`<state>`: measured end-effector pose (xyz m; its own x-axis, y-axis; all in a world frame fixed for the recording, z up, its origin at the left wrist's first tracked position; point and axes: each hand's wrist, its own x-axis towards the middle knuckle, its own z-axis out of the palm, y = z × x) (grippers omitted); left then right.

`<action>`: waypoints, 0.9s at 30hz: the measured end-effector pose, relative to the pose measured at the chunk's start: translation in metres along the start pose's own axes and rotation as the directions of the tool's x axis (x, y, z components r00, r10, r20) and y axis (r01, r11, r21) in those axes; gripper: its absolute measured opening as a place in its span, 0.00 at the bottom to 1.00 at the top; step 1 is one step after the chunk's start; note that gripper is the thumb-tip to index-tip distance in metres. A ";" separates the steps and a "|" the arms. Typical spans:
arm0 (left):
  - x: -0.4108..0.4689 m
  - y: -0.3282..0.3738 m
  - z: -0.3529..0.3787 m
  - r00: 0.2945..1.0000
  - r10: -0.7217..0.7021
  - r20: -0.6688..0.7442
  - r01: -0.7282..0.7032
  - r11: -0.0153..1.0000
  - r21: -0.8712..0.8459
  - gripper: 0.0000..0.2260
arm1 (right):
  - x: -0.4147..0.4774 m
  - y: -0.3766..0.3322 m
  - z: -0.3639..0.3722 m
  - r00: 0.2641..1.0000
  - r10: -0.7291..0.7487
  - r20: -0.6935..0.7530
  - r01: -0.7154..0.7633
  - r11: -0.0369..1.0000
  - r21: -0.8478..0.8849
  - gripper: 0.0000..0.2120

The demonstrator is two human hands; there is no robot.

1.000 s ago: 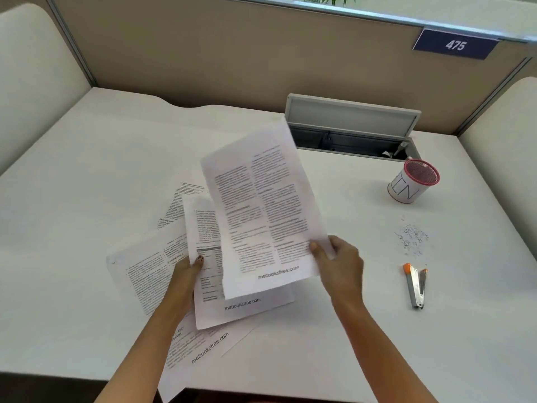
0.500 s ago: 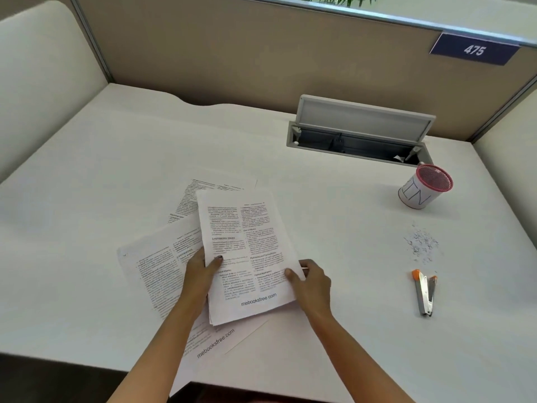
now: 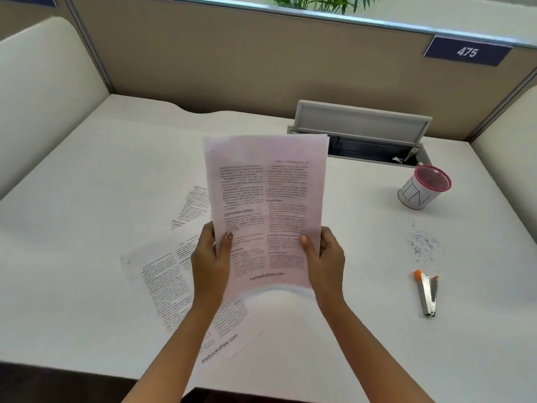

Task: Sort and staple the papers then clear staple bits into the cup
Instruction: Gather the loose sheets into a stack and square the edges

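Printed sheets (image 3: 266,205) are held upright above the desk. My left hand (image 3: 210,263) grips their lower left edge and my right hand (image 3: 325,260) grips the lower right edge, thumbs on the front. Several more printed pages (image 3: 162,274) lie fanned on the desk below and to the left. A small orange and silver stapler (image 3: 427,292) lies at the right. Above it is a scatter of staple bits (image 3: 422,245). A white cup with a red mesh rim (image 3: 421,187) stands farther back on the right.
The white desk (image 3: 87,199) is enclosed by beige partition walls. An open cable hatch (image 3: 363,135) with a raised lid sits at the back, just behind the held sheets. The desk's front edge runs below my forearms.
The sheets lay flat on the pile under both hands half a second ago; both hands have now lifted them upright off the desk. The camera has tilted upward.
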<state>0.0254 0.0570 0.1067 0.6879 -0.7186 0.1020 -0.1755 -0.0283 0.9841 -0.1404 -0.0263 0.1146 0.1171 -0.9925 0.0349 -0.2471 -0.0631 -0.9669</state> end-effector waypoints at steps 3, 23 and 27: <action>0.001 0.011 0.008 0.989 0.110 -0.099 -0.106 0.993 0.045 0.07 | -0.005 -0.009 0.006 0.996 -0.059 -0.066 0.066 0.992 0.104 0.03; -0.012 0.007 -0.004 0.956 0.003 -0.292 0.036 0.991 0.126 0.06 | -0.016 -0.018 0.018 0.998 -0.044 -0.046 0.047 0.997 0.064 0.03; -0.014 0.005 -0.021 0.919 -0.140 -0.368 0.196 0.973 0.119 0.07 | -0.021 -0.013 0.034 0.999 0.023 0.043 -0.024 1.000 0.017 0.04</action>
<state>0.0297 0.0814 0.1129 0.9161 -0.4009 0.0093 -0.1198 -0.2515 0.9604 -0.1071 -0.0010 0.1175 0.1524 -0.9883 0.0017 -0.2331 -0.0376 -0.9717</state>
